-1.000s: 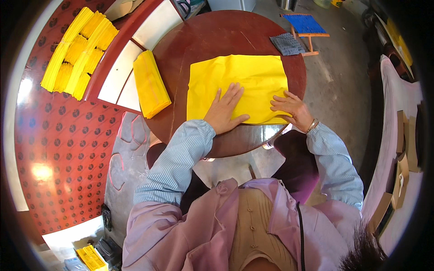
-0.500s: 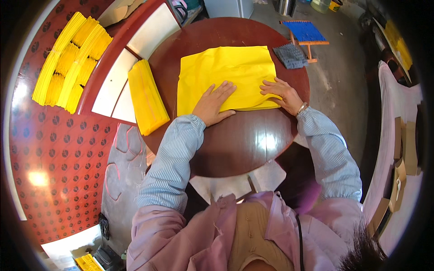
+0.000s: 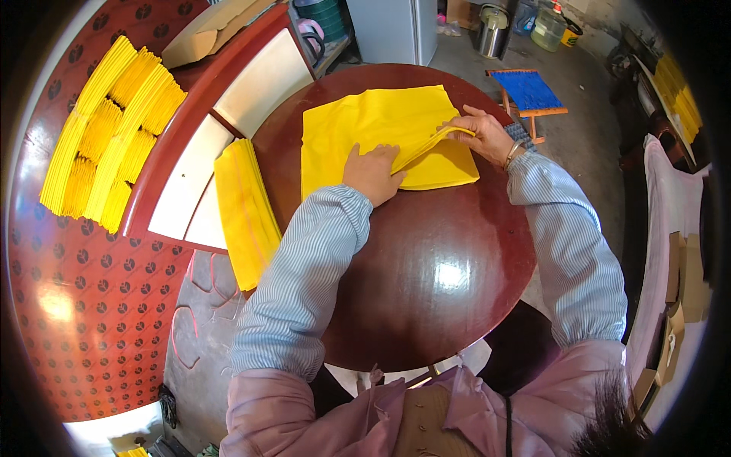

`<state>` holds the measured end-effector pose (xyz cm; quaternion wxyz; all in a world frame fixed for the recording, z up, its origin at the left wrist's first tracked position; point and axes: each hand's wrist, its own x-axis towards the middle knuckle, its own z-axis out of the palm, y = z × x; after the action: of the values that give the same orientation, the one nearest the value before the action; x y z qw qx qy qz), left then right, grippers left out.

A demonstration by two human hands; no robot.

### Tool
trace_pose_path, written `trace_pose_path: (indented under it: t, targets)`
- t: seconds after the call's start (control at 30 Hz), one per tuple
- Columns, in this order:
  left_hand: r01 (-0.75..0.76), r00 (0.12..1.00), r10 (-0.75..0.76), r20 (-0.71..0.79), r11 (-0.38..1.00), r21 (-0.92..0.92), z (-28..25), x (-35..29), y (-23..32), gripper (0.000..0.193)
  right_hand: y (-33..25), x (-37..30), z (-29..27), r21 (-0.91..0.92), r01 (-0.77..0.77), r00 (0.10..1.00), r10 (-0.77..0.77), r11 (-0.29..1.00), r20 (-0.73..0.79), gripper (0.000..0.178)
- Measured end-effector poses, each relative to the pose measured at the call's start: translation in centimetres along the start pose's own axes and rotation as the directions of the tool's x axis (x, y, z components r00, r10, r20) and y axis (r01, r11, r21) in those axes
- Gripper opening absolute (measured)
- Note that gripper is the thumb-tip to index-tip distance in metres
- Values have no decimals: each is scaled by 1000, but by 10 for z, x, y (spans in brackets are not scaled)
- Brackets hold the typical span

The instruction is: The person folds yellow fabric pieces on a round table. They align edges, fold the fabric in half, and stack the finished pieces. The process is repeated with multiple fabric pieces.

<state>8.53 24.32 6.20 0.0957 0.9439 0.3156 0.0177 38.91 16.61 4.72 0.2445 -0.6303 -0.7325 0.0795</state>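
Note:
A flat yellow cloth (image 3: 343, 141) lies on the round, dark red table (image 3: 426, 251). My left hand (image 3: 371, 174) rests palm down on the cloth's near edge, its fingers apart. My right hand (image 3: 491, 135) pinches the cloth's near right edge between thumb and fingers. That edge is raised and turned back, away from me, so a lower yellow layer (image 3: 442, 171) shows beneath it. The raised fold runs slantwise from beside my left thumb up to my right fingers.
A folded yellow stack (image 3: 245, 209) lies at the table's left edge. Farther left, bundled yellow pieces (image 3: 114, 133) rest on a red patterned surface (image 3: 91, 297). A blue-topped folding stool (image 3: 527, 91) stands beyond the table's right side, with a metal flask (image 3: 492, 32) behind it.
My right hand has lifted the cloth's near right edge, which lay flat before. My left hand has shifted slightly right. The view has tilted, so the table appears lower.

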Motion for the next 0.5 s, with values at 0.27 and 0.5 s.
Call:
trace_pose_path:
  t: [0.27, 0.5]
  targets:
    - [83, 984, -109, -139, 980, -179, -9, -12, -31, 52, -34, 8, -24, -4, 84, 995, -84, 996, -59, 24]
    - [27, 992, -45, -115, 988, -152, -63, 19, -50, 55, -47, 22, -41, 247, 0, 980, 49, 969, -192, 23]
